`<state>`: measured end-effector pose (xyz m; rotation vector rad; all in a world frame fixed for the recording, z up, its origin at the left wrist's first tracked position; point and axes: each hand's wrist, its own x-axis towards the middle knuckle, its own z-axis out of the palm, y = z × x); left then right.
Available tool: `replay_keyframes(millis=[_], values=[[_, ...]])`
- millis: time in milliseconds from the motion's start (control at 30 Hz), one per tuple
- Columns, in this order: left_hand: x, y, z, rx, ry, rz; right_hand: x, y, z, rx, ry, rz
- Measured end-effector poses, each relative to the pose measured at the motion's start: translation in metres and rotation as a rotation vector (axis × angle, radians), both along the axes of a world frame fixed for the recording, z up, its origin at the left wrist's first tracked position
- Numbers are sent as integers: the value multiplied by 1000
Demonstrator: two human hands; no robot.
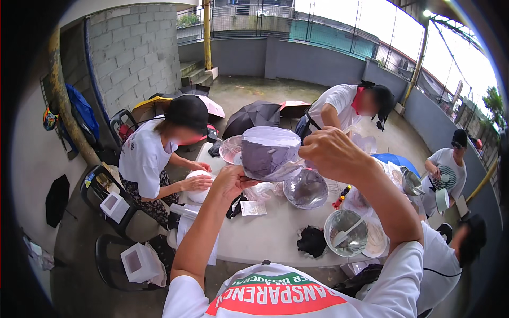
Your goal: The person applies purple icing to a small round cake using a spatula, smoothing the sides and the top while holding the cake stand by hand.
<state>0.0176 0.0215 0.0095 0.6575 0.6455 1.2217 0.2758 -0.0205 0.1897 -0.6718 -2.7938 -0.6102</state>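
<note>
1. Holds the lavender-grey coated cake (269, 155) up at 12 o'clock from the chest, over the desk (241, 236), probably to bring the side wall nearer the eyes.
2. Has the left hand (231, 182) at the cake's 8 o'clock, low by the edge, fingers partly open and reaching underneath; likely carries the weight there so as to leave most of the coating untouched.
3. Has the right hand (334, 152) at the cake's 3 o'clock, fingers curled nearly closed beside the wall. Cannot tell, behind those knuckles, about any thin tool in the grip. Bends the elbow well out, perhaps to meet the side squarely.
4. Has a steel bowl (307, 197) just beyond the cake's lower edge, between 4 and 5 o'clock, presumably for easy reach.
5. Farther along that line, shows a second bowl (335, 220) with a white spatula (340, 238) resting inside, likely to spare the desk from smears; near it, at 5 o'clock, a black cloth (312, 241).
6. At 8 o'clock, shows a co-worker's hands (199, 183) on a white rounded thing (195, 195), apparently to steady it.
7. At 11 o'clock, shows open umbrellas (252, 120), perhaps spread to dry.
</note>
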Motion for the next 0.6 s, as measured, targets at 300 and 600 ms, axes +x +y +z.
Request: replay_keyframes(millis=[300,600], values=[[0,-8,-3,-34,-5,43,5,-6,34,57,97,-62],[-1,-13,4,-24,-19,40,1,14,5,61,-47,-57]])
